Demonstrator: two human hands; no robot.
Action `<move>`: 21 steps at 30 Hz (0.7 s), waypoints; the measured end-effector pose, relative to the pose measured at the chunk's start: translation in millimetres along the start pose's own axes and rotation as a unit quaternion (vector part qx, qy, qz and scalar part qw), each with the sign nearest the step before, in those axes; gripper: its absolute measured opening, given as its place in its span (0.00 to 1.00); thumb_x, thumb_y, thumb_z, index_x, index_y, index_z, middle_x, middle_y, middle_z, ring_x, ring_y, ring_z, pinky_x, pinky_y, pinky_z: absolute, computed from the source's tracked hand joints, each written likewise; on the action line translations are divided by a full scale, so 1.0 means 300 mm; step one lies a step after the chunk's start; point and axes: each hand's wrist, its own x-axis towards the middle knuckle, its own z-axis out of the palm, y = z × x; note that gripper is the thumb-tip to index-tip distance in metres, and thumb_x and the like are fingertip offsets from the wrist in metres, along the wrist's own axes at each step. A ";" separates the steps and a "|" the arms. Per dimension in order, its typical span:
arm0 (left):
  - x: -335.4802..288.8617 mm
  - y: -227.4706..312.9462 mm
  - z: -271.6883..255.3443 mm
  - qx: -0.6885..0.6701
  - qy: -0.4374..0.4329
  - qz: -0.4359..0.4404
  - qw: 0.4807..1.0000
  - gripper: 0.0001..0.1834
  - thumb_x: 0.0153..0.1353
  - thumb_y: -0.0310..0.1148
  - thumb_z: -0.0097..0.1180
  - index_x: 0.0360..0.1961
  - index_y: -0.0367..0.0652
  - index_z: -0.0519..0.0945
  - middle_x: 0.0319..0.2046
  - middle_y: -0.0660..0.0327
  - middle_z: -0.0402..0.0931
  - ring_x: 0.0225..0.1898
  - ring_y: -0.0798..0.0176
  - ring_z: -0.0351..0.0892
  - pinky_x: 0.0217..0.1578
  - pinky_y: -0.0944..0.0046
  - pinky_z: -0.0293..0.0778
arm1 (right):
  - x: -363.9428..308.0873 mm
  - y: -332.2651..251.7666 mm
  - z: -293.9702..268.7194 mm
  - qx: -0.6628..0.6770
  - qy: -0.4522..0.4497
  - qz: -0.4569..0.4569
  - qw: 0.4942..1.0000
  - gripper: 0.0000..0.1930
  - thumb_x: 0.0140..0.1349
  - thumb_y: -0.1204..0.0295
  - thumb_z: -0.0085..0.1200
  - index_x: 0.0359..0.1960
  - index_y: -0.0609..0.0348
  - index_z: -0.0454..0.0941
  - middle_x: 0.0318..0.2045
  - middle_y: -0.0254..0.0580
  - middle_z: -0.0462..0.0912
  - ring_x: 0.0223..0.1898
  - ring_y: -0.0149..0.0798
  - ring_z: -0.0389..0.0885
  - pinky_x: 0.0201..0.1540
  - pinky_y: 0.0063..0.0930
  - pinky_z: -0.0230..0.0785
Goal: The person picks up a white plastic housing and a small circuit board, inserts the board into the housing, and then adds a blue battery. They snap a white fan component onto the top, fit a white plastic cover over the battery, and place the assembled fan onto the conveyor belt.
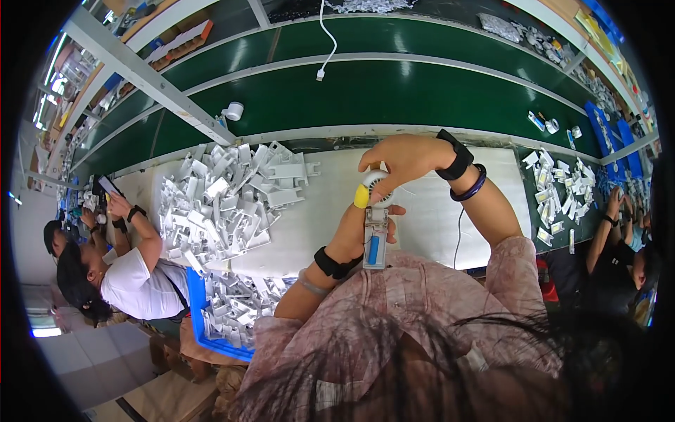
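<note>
Above the near edge of the tabletop point(432, 232), my left grip point(346, 233) wraps a small white fan point(377, 219); my right grip point(408, 160) pinches its round head point(378, 178) at the far end; its long axis runs near to far, both hands touching, blue cell point(374, 249) toward me.

Single fisheye view from the left of two cameras on my head, facing steeply down and forward. My left hand point(349, 233) and right hand point(416, 157) lie at close range, about mid-frame; my shirt point(439, 290) and, nearer the lens, my hair point(380, 344) fill the lower edge. The green surface point(436, 91) lies farther off, bowing across the upper frame.
</note>
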 end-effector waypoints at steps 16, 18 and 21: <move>0.000 0.086 -0.050 0.026 0.059 0.140 0.988 0.24 0.67 0.50 0.45 0.57 0.46 0.67 0.53 0.53 0.73 0.48 0.45 0.79 0.44 0.50 0.80 | -0.069 -0.022 0.187 0.157 0.323 -0.036 0.932 0.19 0.56 0.66 0.64 0.47 0.61 0.77 0.37 0.41 0.77 0.37 0.34 0.76 0.42 0.25 0.69; -0.002 0.098 -0.059 0.025 0.065 0.171 0.983 0.23 0.67 0.49 0.46 0.56 0.46 0.67 0.53 0.52 0.73 0.50 0.44 0.78 0.46 0.50 0.79 | -0.087 -0.012 0.281 0.239 0.408 -0.004 0.881 0.09 0.63 0.76 0.54 0.44 0.64 0.76 0.39 0.39 0.77 0.39 0.32 0.76 0.44 0.24 0.69; 0.005 0.093 -0.071 -0.007 0.091 0.243 0.966 0.21 0.67 0.46 0.48 0.55 0.46 0.67 0.54 0.52 0.72 0.52 0.44 0.76 0.49 0.50 0.77 | -0.099 -0.020 0.399 0.289 0.369 0.048 0.882 0.11 0.68 0.72 0.47 0.45 0.66 0.77 0.43 0.41 0.76 0.44 0.34 0.76 0.48 0.24 0.67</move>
